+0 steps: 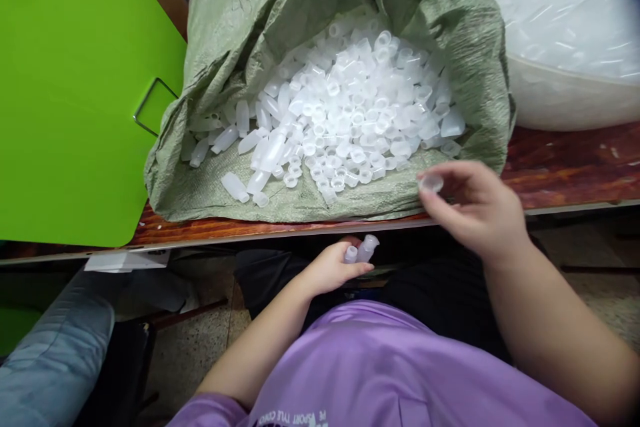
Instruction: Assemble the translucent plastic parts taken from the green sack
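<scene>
Across the middle, a reddish-brown wooden table (565, 167), front edge running from about eight to three o'clock. At twelve, a big pale-green woven sack (215, 60), on its side, mouth folded back, dark handwriting near eleven. Around ten, a bright green board (75, 93) with a wire handle (146, 103) toward the sack. At two, just beside the sack, a translucent container (565, 103) heaped with whitish plastic pieces. At six, a purple shirt (350, 360); at eight, another person's leg (65, 340) in pale denim. Inside the sack, between eleven and one, a heap of small translucent bottles (345, 107), many with round openings upward, a few spilled toward ten. At three, the right hand (473, 207), thumb and fingers pinching a translucent piece (431, 183) by the table's edge, round rim visible, rest hidden. Between five and six, below the edge, the left hand (333, 270), fingers curled round two small bottles (369, 248) side by side, necks up.
</scene>
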Available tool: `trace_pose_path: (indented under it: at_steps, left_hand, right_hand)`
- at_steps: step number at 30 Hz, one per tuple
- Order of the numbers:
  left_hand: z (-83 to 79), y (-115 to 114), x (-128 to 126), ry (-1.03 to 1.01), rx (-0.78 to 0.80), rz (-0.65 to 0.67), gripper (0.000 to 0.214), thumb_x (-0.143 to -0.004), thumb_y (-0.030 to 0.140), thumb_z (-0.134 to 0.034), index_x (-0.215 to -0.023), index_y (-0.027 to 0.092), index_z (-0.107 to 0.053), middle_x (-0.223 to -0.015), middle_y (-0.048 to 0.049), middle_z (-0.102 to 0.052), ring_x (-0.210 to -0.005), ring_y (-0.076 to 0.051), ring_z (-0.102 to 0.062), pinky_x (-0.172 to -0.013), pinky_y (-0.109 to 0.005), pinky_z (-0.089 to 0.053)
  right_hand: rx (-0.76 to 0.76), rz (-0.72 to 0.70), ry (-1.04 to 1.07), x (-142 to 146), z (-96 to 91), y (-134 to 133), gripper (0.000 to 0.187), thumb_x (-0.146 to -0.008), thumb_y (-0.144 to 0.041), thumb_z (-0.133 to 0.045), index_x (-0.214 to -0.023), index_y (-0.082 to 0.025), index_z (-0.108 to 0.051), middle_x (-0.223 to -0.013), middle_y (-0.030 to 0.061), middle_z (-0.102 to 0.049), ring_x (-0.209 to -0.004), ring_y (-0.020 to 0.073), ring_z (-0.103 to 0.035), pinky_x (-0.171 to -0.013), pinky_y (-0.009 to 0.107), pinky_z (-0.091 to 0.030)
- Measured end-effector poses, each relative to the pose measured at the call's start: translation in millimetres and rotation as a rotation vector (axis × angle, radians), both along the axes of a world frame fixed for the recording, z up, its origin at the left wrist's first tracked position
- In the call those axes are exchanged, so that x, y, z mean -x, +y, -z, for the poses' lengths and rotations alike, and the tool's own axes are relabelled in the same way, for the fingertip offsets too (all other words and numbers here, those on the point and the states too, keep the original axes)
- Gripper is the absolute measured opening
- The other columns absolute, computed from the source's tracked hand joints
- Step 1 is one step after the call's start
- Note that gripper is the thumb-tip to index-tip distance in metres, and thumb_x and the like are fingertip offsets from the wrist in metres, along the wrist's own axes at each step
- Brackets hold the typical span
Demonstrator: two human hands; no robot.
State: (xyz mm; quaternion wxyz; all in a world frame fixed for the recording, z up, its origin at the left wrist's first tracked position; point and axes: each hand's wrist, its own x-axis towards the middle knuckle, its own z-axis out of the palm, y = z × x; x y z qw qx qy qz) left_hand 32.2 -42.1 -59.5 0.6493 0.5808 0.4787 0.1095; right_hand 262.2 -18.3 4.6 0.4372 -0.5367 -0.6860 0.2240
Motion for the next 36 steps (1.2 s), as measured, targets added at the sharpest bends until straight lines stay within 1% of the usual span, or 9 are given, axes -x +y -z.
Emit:
trace_pose_path:
  at_steps: [3, 5, 8, 11, 16, 24, 28, 30, 36]
  left_hand:
    - [-9.2, -3.2, 1.8, 0.096, -0.051, 0.055, 0.045, -0.07, 0.041, -0.065, -0.107, 0.015, -0.055, -0.089, -0.0021, -0.061, -0.076, -0.014, -0.053, -0.07, -0.026, -0.041]
    - [-13.5, -5.5, 2.2, 0.109, -0.057, 0.13, 0.043, -0.072, 0.04, -0.063, -0.107, 0.017, -0.055, -0.091, -0.002, -0.061, -0.077, -0.015, -0.055, -0.07, -0.026, -0.042]
    - [-17.4, -9.0, 1.1, 0.158, -0.11, 0.249, 0.045, -0.071, 0.04, -0.064, -0.109, 0.018, -0.055, -0.099, -0.0042, -0.062, -0.085, -0.018, -0.057, -0.074, -0.027, -0.043]
    - [-20.1, -12.6, -0.3, 0.229, -0.111, 0.323, 0.063, -0.065, 0.038, -0.069, -0.121, 0.019, -0.047, -0.108, -0.0079, -0.06, -0.092, -0.023, -0.058, -0.077, -0.03, -0.044]
    - [-22.4, -15.0, 0.4, 0.216, -0.064, 0.381, 0.085, -0.061, 0.041, -0.073, -0.132, 0.016, -0.034, -0.118, -0.0138, -0.055, -0.101, -0.027, -0.056, -0.083, -0.035, -0.044]
    - [-19.8, -4.5, -0.2, -0.083, 0.02, 0.524, 0.07, -0.058, 0.04, -0.077, -0.117, 0.015, -0.05, -0.113, -0.0087, -0.056, -0.1, -0.023, -0.055, -0.085, -0.032, -0.043]
    - [-19.6, 0.5, -3.5, -0.302, 0.097, 0.582, 0.047, -0.066, 0.036, -0.072, -0.106, 0.016, -0.057, -0.1, -0.0034, -0.059, -0.093, -0.019, -0.056, -0.083, -0.028, -0.044]
    - [-18.5, 1.7, -3.8, -0.245, 0.089, 0.576, 0.045, -0.066, 0.036, -0.072, -0.103, 0.015, -0.057, -0.096, -0.0027, -0.059, -0.089, -0.018, -0.057, -0.079, -0.028, -0.044]
    - [-14.8, 3.3, -0.4, -0.004, 0.017, 0.597, 0.067, -0.056, 0.043, -0.076, -0.111, 0.015, -0.052, -0.103, -0.0064, -0.059, -0.092, -0.022, -0.057, -0.078, -0.03, -0.044]
  right_hand:
    - [0.139, -0.405, -0.191, 3.2, 4.4, -28.9, 0.026, -0.083, -0.027, -0.055, -0.109, -0.023, -0.057, -0.093, 0.0053, -0.059, -0.083, 0.0156, -0.059, -0.073, 0.028, -0.05]
    - [0.25, -0.5, -0.279, 9.8, 12.6, -42.3, 0.03, -0.087, -0.025, -0.049, -0.116, -0.023, -0.055, -0.098, 0.0072, -0.059, -0.086, 0.0153, -0.059, -0.075, 0.028, -0.05]
    - [0.33, -0.471, -0.318, 23.8, 25.7, -52.1, 0.029, -0.086, -0.027, -0.05, -0.114, -0.02, -0.055, -0.095, 0.008, -0.061, -0.083, 0.0168, -0.06, -0.074, 0.031, -0.05]
    - [0.388, -0.533, -0.324, 35.4, 33.0, -53.9, 0.018, -0.083, -0.029, -0.056, -0.097, -0.02, -0.06, -0.087, 0.0059, -0.064, -0.081, 0.0178, -0.06, -0.072, 0.031, -0.049]
    - [0.439, -0.689, -0.109, 36.5, 42.2, -54.4, 0.014, -0.082, -0.024, -0.058, -0.095, -0.019, -0.062, -0.092, 0.005, -0.064, -0.085, 0.0141, -0.061, -0.076, 0.026, -0.049]
    - [0.39, -0.788, 0.124, 30.3, 43.1, -54.3, 0.014, -0.082, -0.018, -0.058, -0.094, -0.019, -0.064, -0.099, 0.0063, -0.065, -0.094, 0.0126, -0.062, -0.082, 0.025, -0.049]
    - [0.386, -0.722, 0.21, 29.7, 41.8, -59.9, 0.013, -0.081, -0.019, -0.059, -0.093, -0.018, -0.064, -0.099, 0.0079, -0.064, -0.093, 0.0142, -0.062, -0.081, 0.027, -0.051]
    - [0.377, -0.69, 0.18, 29.3, 43.9, -63.9, 0.013, -0.081, -0.017, -0.057, -0.092, -0.019, -0.064, -0.102, 0.0084, -0.063, -0.094, 0.0145, -0.062, -0.081, 0.027, -0.05]
    - [0.37, -0.717, 0.103, 30.6, 44.4, -70.1, 0.017, -0.082, -0.013, -0.053, -0.093, -0.02, -0.063, -0.102, 0.0075, -0.064, -0.096, 0.0146, -0.061, -0.082, 0.027, -0.05]
